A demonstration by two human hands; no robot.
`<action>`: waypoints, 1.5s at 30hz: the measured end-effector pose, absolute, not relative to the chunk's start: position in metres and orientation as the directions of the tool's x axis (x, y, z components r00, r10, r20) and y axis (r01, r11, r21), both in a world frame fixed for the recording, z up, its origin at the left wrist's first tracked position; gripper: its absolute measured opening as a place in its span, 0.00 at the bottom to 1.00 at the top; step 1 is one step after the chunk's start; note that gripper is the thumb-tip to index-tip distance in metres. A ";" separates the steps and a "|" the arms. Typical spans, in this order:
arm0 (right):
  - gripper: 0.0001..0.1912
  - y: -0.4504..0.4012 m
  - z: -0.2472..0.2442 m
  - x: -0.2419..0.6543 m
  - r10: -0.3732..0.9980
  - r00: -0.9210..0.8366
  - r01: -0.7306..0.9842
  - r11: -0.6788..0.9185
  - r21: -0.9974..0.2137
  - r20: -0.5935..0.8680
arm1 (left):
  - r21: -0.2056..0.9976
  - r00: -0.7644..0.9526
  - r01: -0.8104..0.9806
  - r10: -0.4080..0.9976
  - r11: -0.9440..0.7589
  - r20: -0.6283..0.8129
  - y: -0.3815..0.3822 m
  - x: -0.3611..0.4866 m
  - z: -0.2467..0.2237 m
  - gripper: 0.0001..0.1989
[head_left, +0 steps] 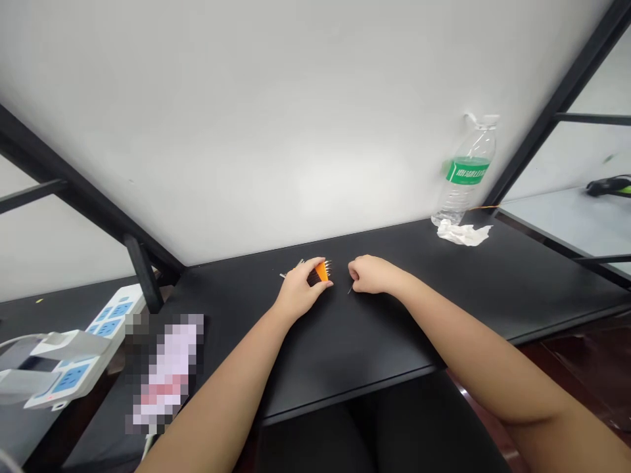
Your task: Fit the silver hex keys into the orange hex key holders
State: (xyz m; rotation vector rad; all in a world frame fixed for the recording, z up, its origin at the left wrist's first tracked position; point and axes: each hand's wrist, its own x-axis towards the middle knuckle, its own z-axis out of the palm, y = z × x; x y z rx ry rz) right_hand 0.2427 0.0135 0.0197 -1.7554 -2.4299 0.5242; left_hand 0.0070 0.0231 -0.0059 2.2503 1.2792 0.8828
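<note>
My left hand (302,289) is closed around a small orange holder (322,271), with the thumb and fingers gripping its edges. Several thin, shiny metal tips stick out of the holder on the right, and a few slim metal ends show behind my fingers on the left. A short gap to the right, my right hand (371,274) is closed in a pinch just above the black tabletop (345,355). A thin dark metal rod (350,288) points down from its fingers; its upper part is hidden by the hand.
At the back right a clear plastic bottle (466,171) with a green label stands by the wall, beside a crumpled white tissue (463,233). On the left lie a white power strip (106,328) with plugs and a pixelated object (170,368). Black metal frames (89,190) flank the desk.
</note>
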 end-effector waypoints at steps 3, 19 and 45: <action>0.04 0.015 0.019 0.247 0.937 -0.347 0.807 0.276 -0.522 -0.040 | 0.637 0.355 0.602 0.876 -0.482 0.327 0.025 0.006 -0.007 0.26; 0.05 0.009 0.017 0.229 0.845 -0.271 0.736 0.491 -0.467 0.461 | 0.749 0.245 0.533 0.919 -0.393 0.308 0.025 0.008 -0.010 0.28; 0.07 0.003 0.007 0.212 0.735 -0.478 0.648 0.665 -0.372 0.480 | 0.706 0.280 0.544 0.891 -0.455 0.358 0.024 0.008 -0.011 0.27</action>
